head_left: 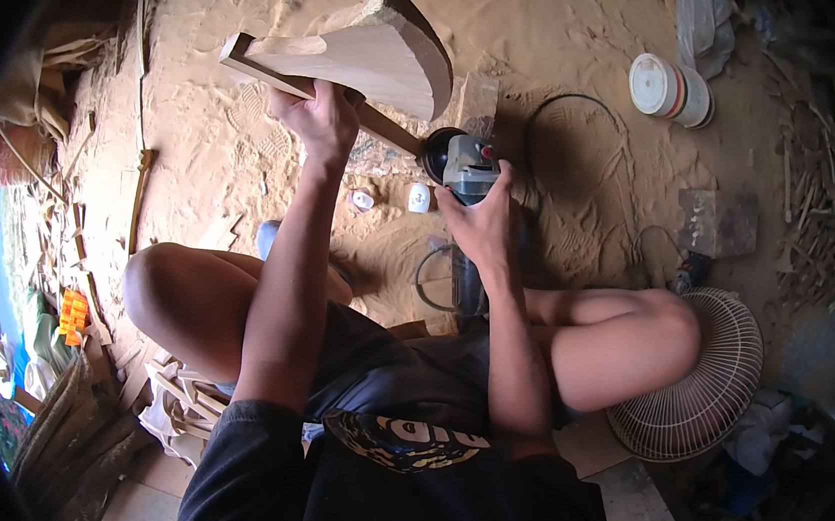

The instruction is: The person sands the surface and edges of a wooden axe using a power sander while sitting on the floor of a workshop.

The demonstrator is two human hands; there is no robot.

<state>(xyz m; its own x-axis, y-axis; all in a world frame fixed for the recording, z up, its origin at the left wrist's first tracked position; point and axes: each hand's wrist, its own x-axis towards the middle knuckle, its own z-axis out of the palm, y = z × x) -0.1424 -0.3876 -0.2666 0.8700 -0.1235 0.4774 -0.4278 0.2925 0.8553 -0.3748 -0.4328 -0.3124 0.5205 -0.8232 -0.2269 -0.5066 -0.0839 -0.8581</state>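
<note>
My left hand [322, 123] is wrapped around a pale wooden piece [382, 56], a broad curved board joined to a straight, leg-like bar. The board is raised above the sandy floor, and the bar slants down toward the right. In my right hand [483, 225] is an angle grinder [468, 170], gripped around its body with the fingers partly hidden behind it. Its round black disc [437, 154] meets the bar's lower right end in the view; whether they touch I cannot tell. The grinder's dark rear body hangs between my knees.
Dusty ground [521, 19] surrounds me. A dark cable [584, 100] loops at the right, near a white bucket [670, 91] and a socket box [718, 224]. A round fan [697, 388] stands beside my right knee. A small white container [419, 197] sits ahead; wood scraps [815, 208] line the right.
</note>
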